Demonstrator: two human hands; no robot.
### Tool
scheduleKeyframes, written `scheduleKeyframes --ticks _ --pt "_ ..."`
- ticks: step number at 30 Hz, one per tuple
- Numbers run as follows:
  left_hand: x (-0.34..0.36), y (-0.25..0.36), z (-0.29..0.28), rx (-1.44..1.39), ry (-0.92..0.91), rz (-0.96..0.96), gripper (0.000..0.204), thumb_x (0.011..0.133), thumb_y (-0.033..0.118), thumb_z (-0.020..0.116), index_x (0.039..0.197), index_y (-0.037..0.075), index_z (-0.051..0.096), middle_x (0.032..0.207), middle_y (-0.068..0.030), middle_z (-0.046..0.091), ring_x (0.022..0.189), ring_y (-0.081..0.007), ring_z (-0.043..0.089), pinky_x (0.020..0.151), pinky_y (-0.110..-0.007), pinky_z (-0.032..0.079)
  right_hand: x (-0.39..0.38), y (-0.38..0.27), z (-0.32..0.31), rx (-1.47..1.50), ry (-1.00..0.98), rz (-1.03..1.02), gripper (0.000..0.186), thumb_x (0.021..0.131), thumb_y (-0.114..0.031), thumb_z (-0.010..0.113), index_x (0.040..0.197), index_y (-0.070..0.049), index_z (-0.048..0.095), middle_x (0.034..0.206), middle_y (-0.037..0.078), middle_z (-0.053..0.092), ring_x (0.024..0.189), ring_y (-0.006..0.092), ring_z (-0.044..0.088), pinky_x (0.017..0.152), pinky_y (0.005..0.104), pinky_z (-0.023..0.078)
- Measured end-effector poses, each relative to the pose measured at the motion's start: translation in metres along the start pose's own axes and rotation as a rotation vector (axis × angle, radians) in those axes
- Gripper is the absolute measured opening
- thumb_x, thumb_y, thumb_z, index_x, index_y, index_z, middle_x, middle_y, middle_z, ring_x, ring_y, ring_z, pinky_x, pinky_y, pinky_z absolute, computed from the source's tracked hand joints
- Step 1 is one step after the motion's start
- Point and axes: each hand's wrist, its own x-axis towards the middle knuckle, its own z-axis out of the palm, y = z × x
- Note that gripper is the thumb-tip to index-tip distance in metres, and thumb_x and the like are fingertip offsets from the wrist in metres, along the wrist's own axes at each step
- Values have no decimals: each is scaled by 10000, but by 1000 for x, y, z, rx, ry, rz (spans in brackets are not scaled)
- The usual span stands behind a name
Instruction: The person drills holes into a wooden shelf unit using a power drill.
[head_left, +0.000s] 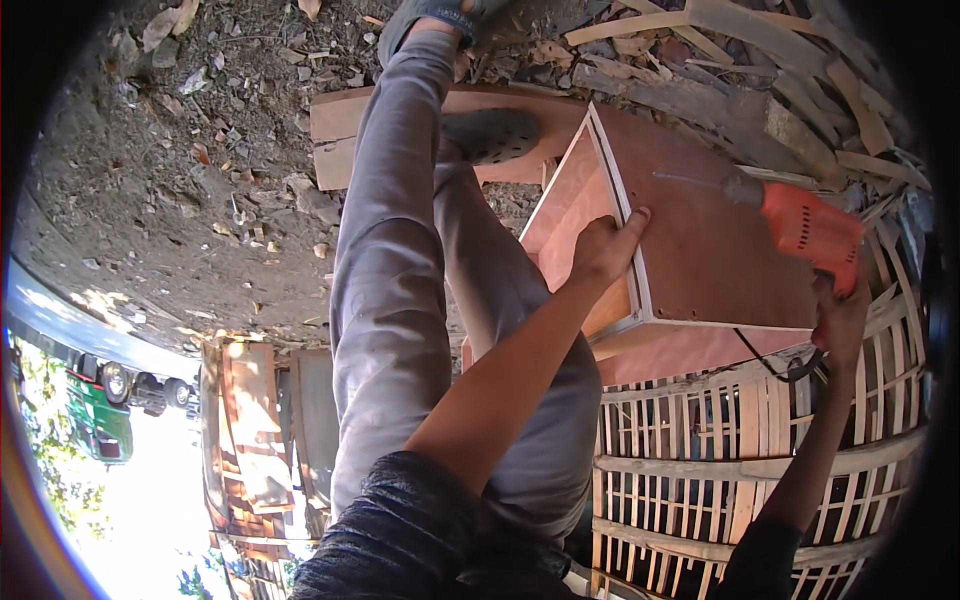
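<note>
A reddish-brown plywood box (pixel 720 260) with pale edges stands in front of me to the right, its open side facing left. My left hand (pixel 608 250) is closed on the box's pale front edge, thumb on the outer face and fingers inside. My right hand (pixel 842 315) grips the handle of an orange power drill (pixel 812 232) at the far right. The drill's long thin bit points left across the box's outer panel; whether its tip touches the wood I cannot tell. A black cord hangs below the drill handle. Small dark holes show near the panel's edges.
A wooden plank (pixel 345 130) lies on the dirt ground under one of my shoes (pixel 492 135). Scrap wood strips (pixel 740 110) are heaped beyond the box. A slatted bamboo fence (pixel 740 460) runs along the right. A green vehicle (pixel 105 425) stands far left.
</note>
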Motion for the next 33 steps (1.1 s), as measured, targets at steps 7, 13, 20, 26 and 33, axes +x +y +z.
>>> scheduleKeyframes --ticks 7,13,20,26,33 --pt "8 -3 8 -60 82 -14 655 899 583 593 1043 -42 725 1019 -192 727 978 -287 687 913 -373 489 -7 -16 36 26 54 35 472 857 -148 702 1295 -25 577 1027 38 649 855 117 575 769 284 481" --pt "0 3 11 -104 65 -31 630 886 570 603 1006 -36 723 1007 -185 722 945 -277 686 884 -369 493 -13 -13 24 -108 139 15 508 836 -136 712 1308 -14 571 1040 59 661 851 134 589 782 290 489" --pt "24 -2 6 -352 31 -112 868 930 797 435 1112 -13 690 1065 -117 688 1052 -268 617 973 -414 447 -53 -5 27 166 202 250 551 864 -167 751 1352 -24 540 849 32 625 604 87 522 557 259 418" --pt "-1 -1 17 -193 -76 -170 922 915 814 431 1215 -22 678 1141 -137 688 1088 -286 619 1002 -467 424 -116 33 18 260 290 396 551 869 -165 793 1335 -46 523 759 -5 563 508 63 474 471 248 346" --pt "-11 18 18 -73 43 -161 828 890 635 537 1247 -103 654 1213 -184 693 1164 -293 624 1030 -373 424 -173 67 50 522 333 567 473 864 -63 778 1267 -62 531 786 1 580 524 69 505 437 257 356"
